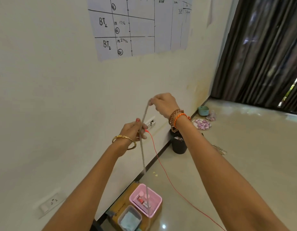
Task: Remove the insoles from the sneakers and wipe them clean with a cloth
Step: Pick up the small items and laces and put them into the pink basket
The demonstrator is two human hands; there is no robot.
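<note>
Our two forearms fill the lower part of the view, reaching up and away from us. Between them, low down, a clear container holding a light blue cloth (129,220) sits just beside a pink basket (155,200), both resting on a brown box (118,209) against the wall.

Our right hand (162,104) is raised highest, its grip pinching the top end of a grey shoelace (142,147). Our left hand (134,130) sits lower, fingers curled around the same lace, which hangs down from there in a straight line toward the pink basket. A thin red wire (162,167) trails from near our left hand down across the floor.

We cannot see the sneakers or the insoles anywhere in this view, so they must lie outside it. We judge that we are handling a lace drawn from a shoe, a preparation for opening the sneaker wide enough to free its insole.

To do this well, we should keep the lace taut between both hands so it does not tangle, lower it in loose folds into one spot we can find again, and keep it clear of the red wire. The cloth is near and ready for wiping.
</note>
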